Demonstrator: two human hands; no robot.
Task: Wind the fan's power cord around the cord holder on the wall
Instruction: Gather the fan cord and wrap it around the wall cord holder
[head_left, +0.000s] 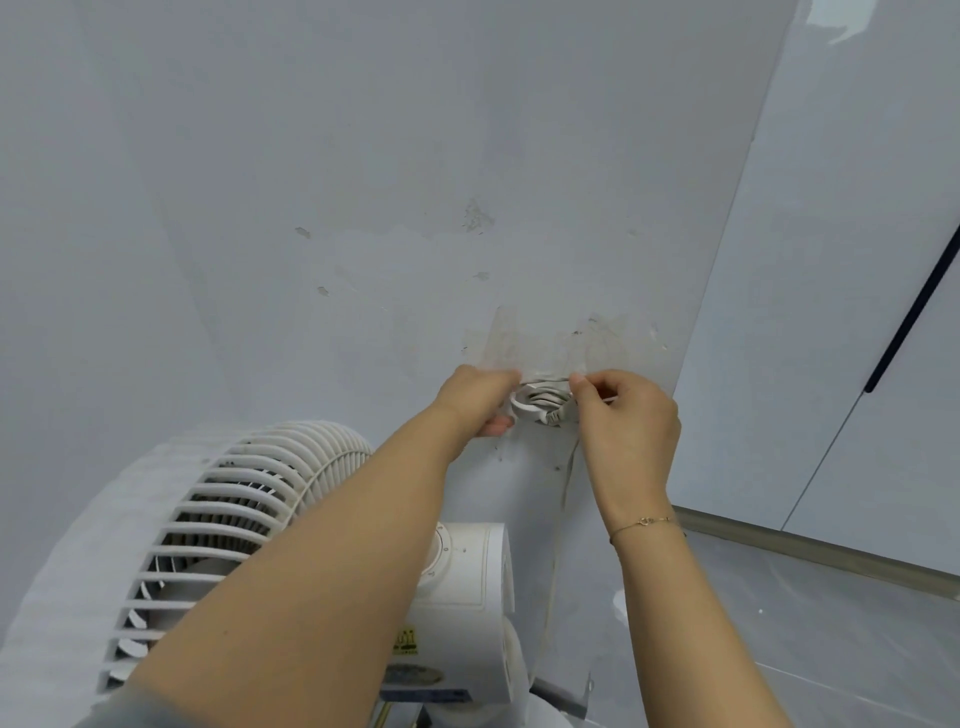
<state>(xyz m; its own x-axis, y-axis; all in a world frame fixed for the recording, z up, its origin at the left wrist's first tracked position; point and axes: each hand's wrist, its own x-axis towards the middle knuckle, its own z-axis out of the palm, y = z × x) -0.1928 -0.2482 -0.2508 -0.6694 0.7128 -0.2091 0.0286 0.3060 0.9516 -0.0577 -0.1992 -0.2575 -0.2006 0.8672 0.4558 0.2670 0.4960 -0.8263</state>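
Note:
A white fan (218, 525) stands below me at the left, its grille facing left and its motor housing under my left forearm. Its white power cord (540, 405) lies in several loops around the cord holder (543, 375) on the pale wall. My left hand (475, 397) grips the left side of the coil, fingers curled around it. My right hand (626, 421) pinches the cord at the coil's right side. A loose run of cord (569, 467) hangs down from the coil toward the fan. Most of the holder is hidden by the loops and my hands.
The wall (415, 208) shows chipped paint and tape residue above the holder. A glossy white cabinet door (841, 312) with a dark handle (914, 312) stands at the right. Grey floor tiles (831, 623) and a baseboard lie at the lower right.

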